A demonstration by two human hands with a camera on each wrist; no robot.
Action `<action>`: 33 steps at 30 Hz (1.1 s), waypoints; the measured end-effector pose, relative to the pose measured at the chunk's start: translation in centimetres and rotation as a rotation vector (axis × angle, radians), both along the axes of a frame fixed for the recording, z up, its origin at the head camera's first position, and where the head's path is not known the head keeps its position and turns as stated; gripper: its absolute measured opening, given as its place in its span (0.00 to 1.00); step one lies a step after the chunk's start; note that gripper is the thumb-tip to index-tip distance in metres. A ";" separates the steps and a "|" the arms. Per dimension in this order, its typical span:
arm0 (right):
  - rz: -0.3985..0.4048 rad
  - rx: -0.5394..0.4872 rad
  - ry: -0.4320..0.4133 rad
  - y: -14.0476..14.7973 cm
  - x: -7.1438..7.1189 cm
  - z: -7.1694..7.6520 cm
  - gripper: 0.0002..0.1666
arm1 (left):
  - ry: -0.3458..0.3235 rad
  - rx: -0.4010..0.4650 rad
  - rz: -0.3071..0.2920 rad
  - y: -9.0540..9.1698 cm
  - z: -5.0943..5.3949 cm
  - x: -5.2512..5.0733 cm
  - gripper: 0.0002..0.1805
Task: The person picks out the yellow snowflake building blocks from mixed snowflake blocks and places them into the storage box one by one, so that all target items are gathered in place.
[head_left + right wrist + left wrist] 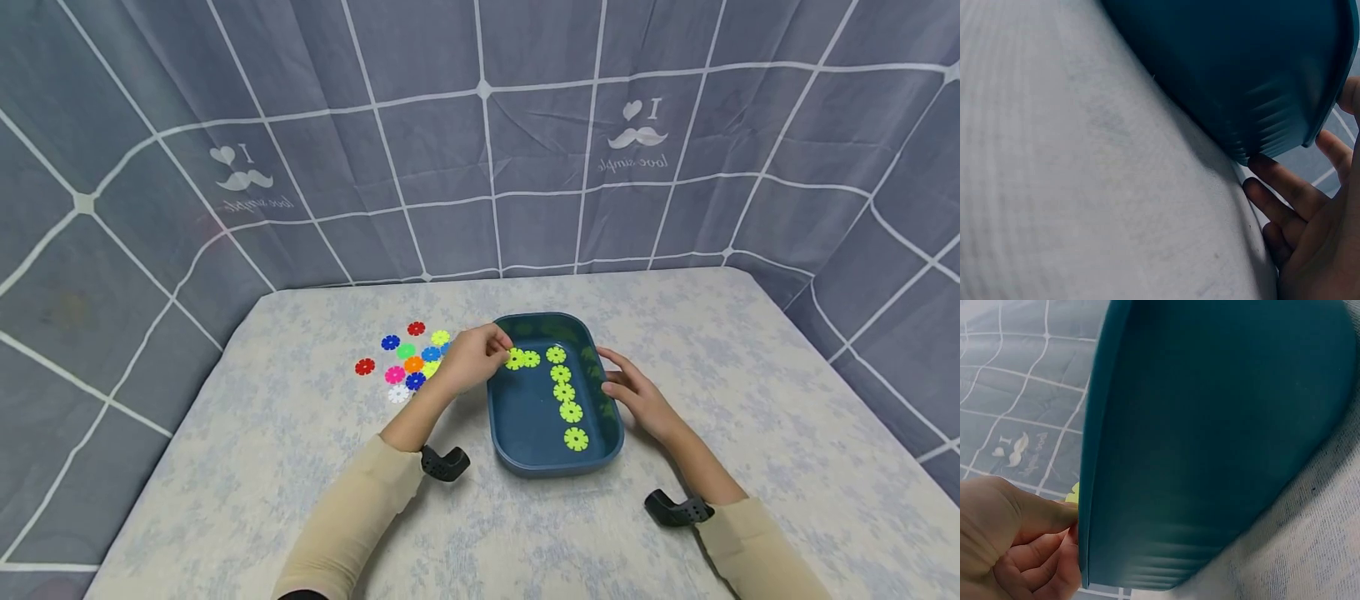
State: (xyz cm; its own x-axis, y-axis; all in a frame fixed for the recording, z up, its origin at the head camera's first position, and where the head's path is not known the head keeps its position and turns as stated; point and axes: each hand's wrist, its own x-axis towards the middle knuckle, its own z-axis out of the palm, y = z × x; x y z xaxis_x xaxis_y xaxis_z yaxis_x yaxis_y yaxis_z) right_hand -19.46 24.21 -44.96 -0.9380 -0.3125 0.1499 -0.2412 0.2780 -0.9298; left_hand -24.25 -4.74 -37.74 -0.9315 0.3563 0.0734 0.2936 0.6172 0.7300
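Observation:
In the head view, my left hand [474, 358] reaches over the left rim of a dark teal plastic bin [525, 429]. Its thumb and fingertips pinch a yellow-green snowflake disc [514, 359], beside another yellow-green disc [531, 358] inside the bin. The left wrist view shows a sliver of the pinched disc [1072, 494] past the thumb; the rim hides the rest. More yellow-green discs [564, 392] run down the bin's right half in a column. Against the bin's right side rests my right hand [641, 398], fingers fairly straight and touching the outer wall [1260, 106].
Left of the bin, loose flower-shaped discs in red, blue, orange, pink, green and white, such as an orange disc [414, 364], lie on the pale patterned tablecloth [225, 467]. A grey gridded curtain [420, 150] surrounds the table's back and sides.

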 end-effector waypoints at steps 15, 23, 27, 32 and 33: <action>-0.014 0.007 -0.004 0.0 0.3 -0.2 0.34 | 0.075 -0.141 -0.137 1.8 -0.3 0.0 0.02; -0.020 0.016 -0.006 0.0 0.4 -0.3 0.34 | 0.149 -0.281 -0.217 2.6 -0.9 -0.5 0.05; -0.017 0.014 -0.007 0.0 0.3 -0.2 0.34 | 0.212 -0.363 -0.255 3.1 -1.2 -0.8 0.07; -0.014 0.001 -0.016 0.1 0.1 -0.1 0.34 | 0.205 -0.423 -0.296 3.8 -1.3 -1.0 0.08; -0.013 -0.001 -0.018 0.1 0.1 -0.2 0.34 | 0.200 -0.435 -0.296 3.9 -1.4 -1.0 0.08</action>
